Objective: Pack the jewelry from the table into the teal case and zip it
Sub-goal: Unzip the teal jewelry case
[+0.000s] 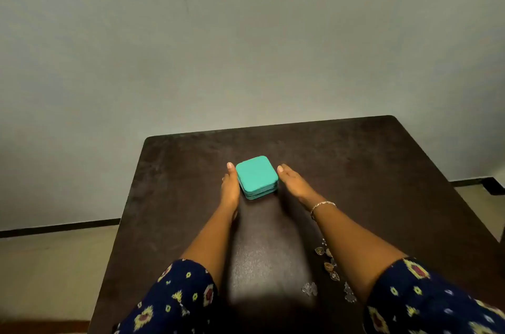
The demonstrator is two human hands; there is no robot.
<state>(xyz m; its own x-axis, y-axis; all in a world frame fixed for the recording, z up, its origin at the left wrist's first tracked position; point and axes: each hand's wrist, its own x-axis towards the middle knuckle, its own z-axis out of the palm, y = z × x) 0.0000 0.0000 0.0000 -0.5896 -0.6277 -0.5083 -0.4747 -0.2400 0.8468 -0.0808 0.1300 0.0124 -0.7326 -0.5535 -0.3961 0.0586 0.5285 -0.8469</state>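
Note:
A small square teal case (257,176) lies shut on the dark table (369,170), near its middle. My left hand (230,186) rests flat along the case's left side and touches it. On the other side, my right hand (295,183) lies flat with fingers straight, its fingertips close to the case's right edge; whether it touches I cannot tell. Several small pieces of jewelry (329,265) lie scattered on the table near me, partly hidden under my right forearm. A clear sparkly piece (310,288) lies closest to me.
The table's far edge meets a plain grey wall. Floor shows past the left edge (54,265) and the right edge. A thin bracelet (321,206) is on my right wrist.

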